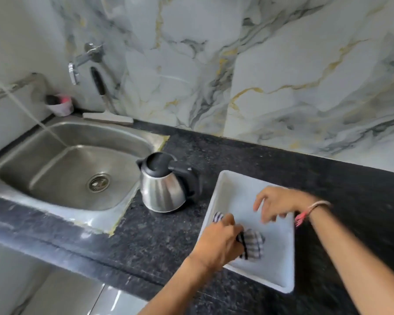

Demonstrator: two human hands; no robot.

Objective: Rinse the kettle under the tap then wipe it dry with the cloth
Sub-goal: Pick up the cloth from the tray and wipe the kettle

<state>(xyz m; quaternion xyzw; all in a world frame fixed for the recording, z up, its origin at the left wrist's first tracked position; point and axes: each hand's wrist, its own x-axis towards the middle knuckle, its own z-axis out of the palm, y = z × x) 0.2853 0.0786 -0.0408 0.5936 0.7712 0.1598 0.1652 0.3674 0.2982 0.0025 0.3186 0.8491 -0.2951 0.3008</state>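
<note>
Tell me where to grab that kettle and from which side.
Grip the black handle, coming from the right. The kettle stands upright on the counter beside the sink, spout toward the sink and handle toward the white tray. The steel body is rounded and probably slippery; the handle's loop looks likelier to give fingers a firm wrap.

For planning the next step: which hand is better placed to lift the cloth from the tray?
Left. The left hand already has its grip on the striped cloth in the white tray; the right hand hovers open above it.
</note>
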